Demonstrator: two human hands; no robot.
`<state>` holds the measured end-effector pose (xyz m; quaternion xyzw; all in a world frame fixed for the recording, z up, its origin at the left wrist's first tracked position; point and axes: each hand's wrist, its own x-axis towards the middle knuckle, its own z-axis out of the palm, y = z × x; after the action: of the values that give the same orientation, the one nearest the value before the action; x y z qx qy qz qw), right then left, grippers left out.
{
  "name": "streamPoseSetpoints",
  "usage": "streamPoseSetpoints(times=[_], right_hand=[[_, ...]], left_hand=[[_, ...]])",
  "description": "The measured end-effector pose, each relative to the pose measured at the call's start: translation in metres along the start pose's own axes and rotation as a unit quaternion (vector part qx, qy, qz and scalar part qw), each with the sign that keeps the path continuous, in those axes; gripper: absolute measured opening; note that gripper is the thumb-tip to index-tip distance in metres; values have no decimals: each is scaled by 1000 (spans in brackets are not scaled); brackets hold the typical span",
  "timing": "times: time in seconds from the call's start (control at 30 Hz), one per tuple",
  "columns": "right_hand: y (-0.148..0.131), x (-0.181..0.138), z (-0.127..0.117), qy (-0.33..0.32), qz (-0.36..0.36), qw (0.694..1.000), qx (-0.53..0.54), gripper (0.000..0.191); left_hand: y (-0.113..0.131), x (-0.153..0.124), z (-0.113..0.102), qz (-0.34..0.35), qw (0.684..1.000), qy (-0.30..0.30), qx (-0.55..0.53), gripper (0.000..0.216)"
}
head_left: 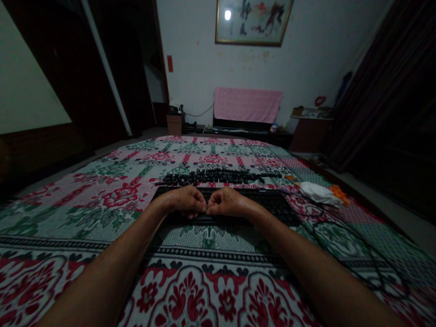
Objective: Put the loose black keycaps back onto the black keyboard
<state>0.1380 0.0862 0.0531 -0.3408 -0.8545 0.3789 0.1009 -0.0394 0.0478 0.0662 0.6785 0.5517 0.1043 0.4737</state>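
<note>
A black keyboard (272,204) lies flat on the patterned bedspread in front of me. My left hand (186,200) and my right hand (225,201) meet over its middle, fingertips pinched close together. Whatever the fingers hold, if anything, is too small and dark to make out. Just beyond the keyboard, loose black keycaps (221,176) are spread in a long heap. Both hands hide part of the keyboard's left and centre.
A black cable (378,268) loops on the bedspread (184,290) to the right. Near it lie a white cloth or bag (318,192) and an orange item (339,194). Past the bed, a pink towel (248,104) covers a screen-like object by the wall.
</note>
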Motion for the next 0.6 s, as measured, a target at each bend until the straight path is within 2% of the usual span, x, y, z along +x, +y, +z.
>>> streamPoseSetpoints(times=[0.6], right_hand=[[1, -1, -6, -26, -12, 1000, -6, 24]], left_hand=[[-1, 5, 3, -6, 1000, 29, 1, 29]])
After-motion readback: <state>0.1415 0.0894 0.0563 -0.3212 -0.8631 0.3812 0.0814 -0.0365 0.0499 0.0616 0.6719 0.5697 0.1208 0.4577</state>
